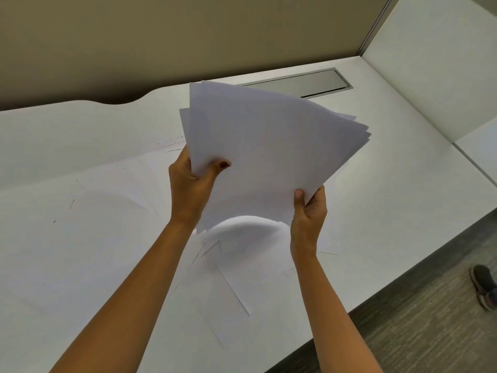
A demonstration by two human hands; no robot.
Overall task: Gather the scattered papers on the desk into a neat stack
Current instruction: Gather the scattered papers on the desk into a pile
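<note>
A loose bundle of white papers (269, 146) is held up above the white desk (390, 170), its sheets fanned out and uneven at the right edge. My left hand (193, 184) pinches the bundle's left edge, thumb on top. My right hand (309, 214) grips its lower right corner from below. Several more white sheets (236, 275) lie scattered flat on the desk under and around my arms, some overlapping; they are hard to tell from the desk surface.
A grey metal cable hatch (304, 83) is set into the desk at the back. A beige partition (161, 36) stands behind, a white panel (435, 63) at the right. The desk's right edge drops to carpet, where a person's shoe (484, 286) shows.
</note>
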